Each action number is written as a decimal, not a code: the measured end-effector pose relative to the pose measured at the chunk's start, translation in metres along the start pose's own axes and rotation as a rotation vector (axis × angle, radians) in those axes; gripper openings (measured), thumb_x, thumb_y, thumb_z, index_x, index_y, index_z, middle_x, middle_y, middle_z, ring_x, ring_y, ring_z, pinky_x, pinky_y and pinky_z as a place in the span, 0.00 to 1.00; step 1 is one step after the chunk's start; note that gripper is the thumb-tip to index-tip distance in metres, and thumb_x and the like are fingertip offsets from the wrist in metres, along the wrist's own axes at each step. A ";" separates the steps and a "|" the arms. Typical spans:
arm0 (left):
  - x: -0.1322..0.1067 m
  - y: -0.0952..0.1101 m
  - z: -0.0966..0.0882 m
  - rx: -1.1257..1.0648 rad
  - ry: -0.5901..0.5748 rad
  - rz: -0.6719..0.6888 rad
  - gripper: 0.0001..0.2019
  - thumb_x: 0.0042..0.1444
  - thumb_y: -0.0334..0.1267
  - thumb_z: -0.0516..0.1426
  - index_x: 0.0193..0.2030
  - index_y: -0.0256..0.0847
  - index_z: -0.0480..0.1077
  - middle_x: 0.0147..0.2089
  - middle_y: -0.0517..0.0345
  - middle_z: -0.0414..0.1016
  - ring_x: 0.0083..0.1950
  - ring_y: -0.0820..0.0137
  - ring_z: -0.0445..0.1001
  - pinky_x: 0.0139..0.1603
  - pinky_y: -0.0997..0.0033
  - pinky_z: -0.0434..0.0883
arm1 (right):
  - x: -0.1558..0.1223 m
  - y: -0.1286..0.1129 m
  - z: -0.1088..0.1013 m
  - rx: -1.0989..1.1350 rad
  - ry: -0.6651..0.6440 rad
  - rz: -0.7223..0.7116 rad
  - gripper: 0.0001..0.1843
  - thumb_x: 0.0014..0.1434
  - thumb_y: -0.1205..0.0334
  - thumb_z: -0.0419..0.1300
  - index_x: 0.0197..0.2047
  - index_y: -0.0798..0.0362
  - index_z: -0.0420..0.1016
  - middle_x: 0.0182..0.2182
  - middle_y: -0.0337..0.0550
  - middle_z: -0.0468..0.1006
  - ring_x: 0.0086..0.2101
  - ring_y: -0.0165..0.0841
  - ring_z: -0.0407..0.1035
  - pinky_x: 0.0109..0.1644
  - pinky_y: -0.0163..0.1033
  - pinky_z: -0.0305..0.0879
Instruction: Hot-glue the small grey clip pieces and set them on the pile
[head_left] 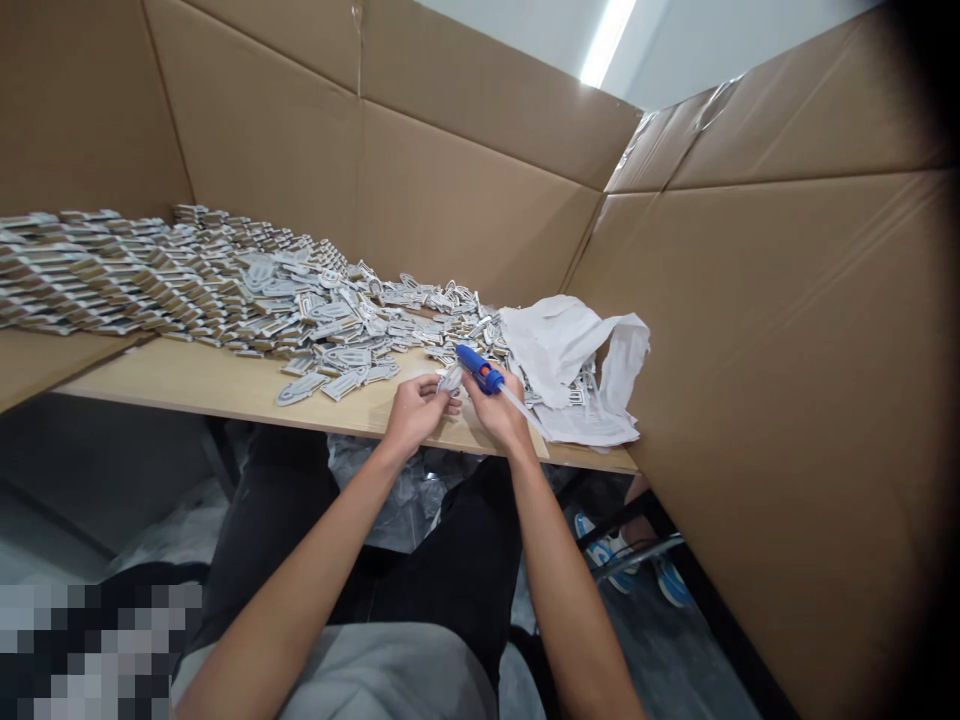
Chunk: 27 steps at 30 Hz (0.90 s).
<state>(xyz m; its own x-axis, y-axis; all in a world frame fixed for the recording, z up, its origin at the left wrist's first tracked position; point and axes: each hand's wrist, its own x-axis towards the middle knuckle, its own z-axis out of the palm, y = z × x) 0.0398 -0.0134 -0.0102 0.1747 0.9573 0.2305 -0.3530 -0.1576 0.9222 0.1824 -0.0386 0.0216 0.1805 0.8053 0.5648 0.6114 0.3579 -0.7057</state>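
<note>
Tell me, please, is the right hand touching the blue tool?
Touching. The head view shows the right hand with its fingers wrapped around the blue tool, no gap between them.

Cardboard walls [480,150] ring a wooden table [187,380]; seemingly a ceiling light [607,40] overhead

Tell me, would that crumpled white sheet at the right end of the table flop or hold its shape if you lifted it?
The crumpled white sheet would probably flop: it lies in soft folds and one end droops. It looks thin, so likely light. It partly covers some grey flat pieces, so pulling it might drag a few along.
</note>
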 end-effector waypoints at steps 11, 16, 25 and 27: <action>-0.002 0.002 0.002 -0.002 0.062 0.016 0.18 0.47 0.47 0.70 0.36 0.34 0.75 0.27 0.51 0.79 0.28 0.64 0.80 0.34 0.64 0.79 | -0.005 -0.007 -0.003 -0.159 0.135 -0.128 0.17 0.62 0.45 0.60 0.37 0.51 0.69 0.29 0.38 0.74 0.30 0.32 0.64 0.38 0.35 0.59; -0.002 0.007 -0.002 0.051 0.134 0.087 0.13 0.47 0.43 0.69 0.30 0.36 0.75 0.24 0.60 0.74 0.24 0.74 0.71 0.27 0.76 0.67 | -0.001 -0.005 -0.011 -0.036 0.094 -0.079 0.21 0.60 0.42 0.62 0.40 0.53 0.72 0.31 0.38 0.74 0.31 0.32 0.64 0.39 0.35 0.60; 0.003 0.012 -0.002 -0.316 0.186 -0.011 0.18 0.41 0.42 0.72 0.33 0.36 0.72 0.36 0.55 0.78 0.37 0.70 0.77 0.35 0.73 0.76 | 0.001 -0.007 -0.025 0.036 0.061 -0.043 0.23 0.60 0.39 0.62 0.40 0.53 0.76 0.32 0.41 0.76 0.33 0.34 0.68 0.40 0.37 0.65; 0.002 0.012 -0.001 -0.344 0.159 -0.012 0.19 0.44 0.43 0.72 0.36 0.37 0.70 0.37 0.54 0.79 0.37 0.68 0.79 0.37 0.69 0.79 | 0.001 -0.006 -0.029 0.047 0.003 -0.017 0.23 0.59 0.39 0.63 0.41 0.52 0.77 0.32 0.41 0.78 0.33 0.35 0.69 0.40 0.38 0.66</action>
<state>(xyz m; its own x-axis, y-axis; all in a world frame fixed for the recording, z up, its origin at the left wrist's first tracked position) 0.0347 -0.0131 0.0013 0.0451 0.9885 0.1446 -0.6446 -0.0818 0.7601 0.2012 -0.0535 0.0382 0.1723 0.7976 0.5780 0.5779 0.3933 -0.7151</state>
